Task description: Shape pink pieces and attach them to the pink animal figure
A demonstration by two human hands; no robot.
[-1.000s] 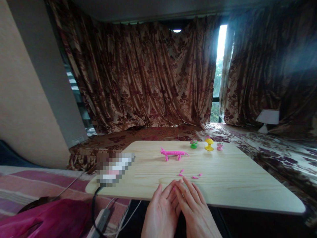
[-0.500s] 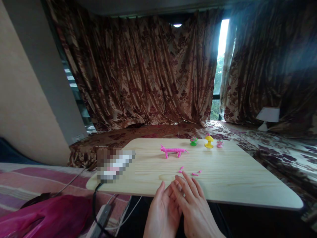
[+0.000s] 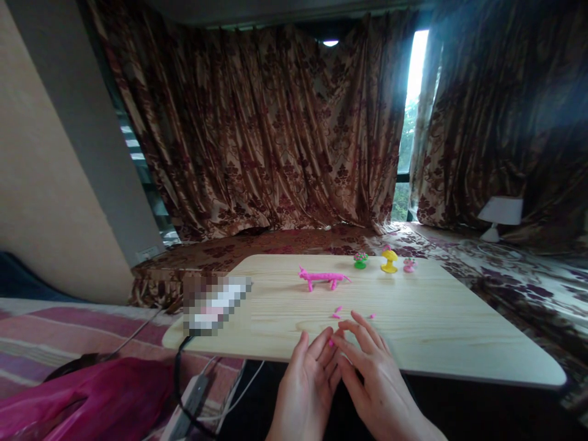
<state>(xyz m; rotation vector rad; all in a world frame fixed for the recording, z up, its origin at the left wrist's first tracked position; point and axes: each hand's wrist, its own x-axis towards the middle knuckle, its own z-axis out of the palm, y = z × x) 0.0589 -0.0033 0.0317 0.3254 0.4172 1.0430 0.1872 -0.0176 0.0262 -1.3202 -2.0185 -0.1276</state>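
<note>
Cupping the left hand (image 3: 305, 373) palm up, with a loose, unclenched grip and fingers only slightly bent. Bearing a small pink bit (image 3: 331, 343) at those fingertips. Touching the left fingers there with the right hand (image 3: 370, 358), back upward, fingers curved and spread; cannot tell whether pinching the bit or merely pressing on it. Holding both hands together at the near edge of the table (image 3: 436, 331), on the near side of the pink animal figure (image 3: 324, 278), with wrists angled in from below. Can see two short pink pieces (image 3: 337, 312) close together, just nearer than the figure's tail end, and a lone pink piece (image 3: 372, 316) nearer and farther right of the figure. Can see also, beyond and right of the figure, a green mushroom shape (image 3: 361, 263), a yellow mushroom shape (image 3: 389, 263) and a little pink model (image 3: 409, 265).
</note>
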